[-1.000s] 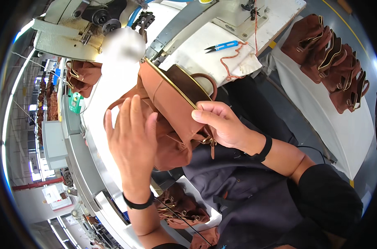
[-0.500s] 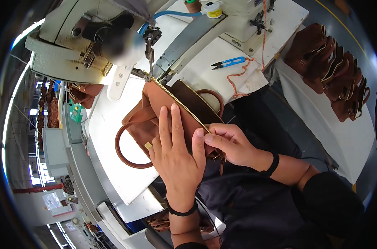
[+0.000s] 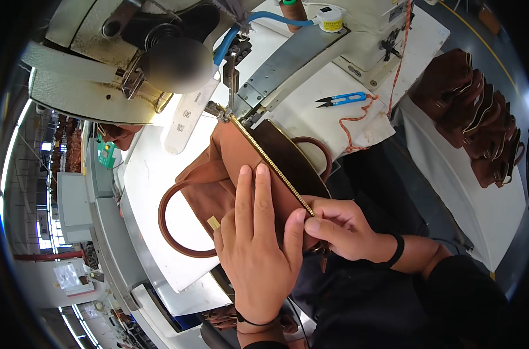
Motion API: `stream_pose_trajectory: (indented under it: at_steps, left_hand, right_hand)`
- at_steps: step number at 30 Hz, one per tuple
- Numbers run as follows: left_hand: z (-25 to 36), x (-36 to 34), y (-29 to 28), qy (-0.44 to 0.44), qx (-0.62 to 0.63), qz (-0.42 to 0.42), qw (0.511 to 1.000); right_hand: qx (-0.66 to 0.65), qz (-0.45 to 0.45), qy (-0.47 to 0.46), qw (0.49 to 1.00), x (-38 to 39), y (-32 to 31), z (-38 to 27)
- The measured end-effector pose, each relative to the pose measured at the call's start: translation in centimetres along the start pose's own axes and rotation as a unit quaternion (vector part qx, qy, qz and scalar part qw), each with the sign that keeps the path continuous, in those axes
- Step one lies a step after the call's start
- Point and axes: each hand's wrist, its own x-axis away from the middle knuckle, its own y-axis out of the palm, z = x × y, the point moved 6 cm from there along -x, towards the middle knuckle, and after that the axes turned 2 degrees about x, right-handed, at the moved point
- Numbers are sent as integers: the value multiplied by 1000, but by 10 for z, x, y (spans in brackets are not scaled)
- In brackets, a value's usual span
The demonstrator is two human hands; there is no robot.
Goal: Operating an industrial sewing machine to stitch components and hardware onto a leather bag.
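Note:
A brown leather handbag (image 3: 241, 152) lies under the presser foot (image 3: 232, 93) of a sewing machine (image 3: 72, 81). A gold-toothed zipper (image 3: 268, 158) runs along its edge from the foot toward me. My left hand (image 3: 258, 250) rests flat on the brown panel, two fingers stretched toward the foot and the thumb near the zipper's close end. There my right hand (image 3: 354, 235) pinches the zipper edge between thumb and fingers. One round handle (image 3: 163, 218) loops out at the left, another handle (image 3: 327, 156) at the right. The needle is not distinguishable.
Blue-handled thread snips (image 3: 346, 99) and an orange cord (image 3: 347, 131) lie right of the bag on the white table (image 3: 154, 203). A small white tub (image 3: 330, 20) and a thread cone (image 3: 293, 16) stand behind. At right, several brown bags (image 3: 480, 116) are stacked on a white sheet.
The whole view has shifted, so machine, bag and hands appear lower and farther right. Both hands keep the same hold on the bag.

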Motion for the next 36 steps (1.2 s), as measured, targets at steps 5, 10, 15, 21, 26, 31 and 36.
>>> stream_pose_trajectory:
  at_steps: [5, 10, 15, 21, 26, 31, 36]
  left_hand:
    - [-2, 0, 1, -8, -10, -25, 1000]
    - [-3, -2, 3, -6, -11, -26, 1000]
    - [-4, -6, 3, -9, -27, -29, 999]
    - [-7, -8, 3, -11, -14, -30, 999]
    - [-15, -19, 6, -11, 13, -20, 1000]
    - [-17, -26, 4, -10, 28, -14, 999]
    - [-20, -26, 5, -11, 28, -15, 999]
  right_hand:
    - [-1, -14, 23, 1000, 3, -3, 5]
    - [1, 2, 24, 1000, 0, -4, 2]
    - [6, 0, 27, 1000, -1, -10, 7]
    - [-1, 13, 21, 1000, -6, -4, 3]
    - [19, 10, 20, 1000, -19, -10, 10]
    - [28, -2, -2, 1000, -27, -11, 10]
    - [1, 1, 2, 1000, -29, -8, 9]
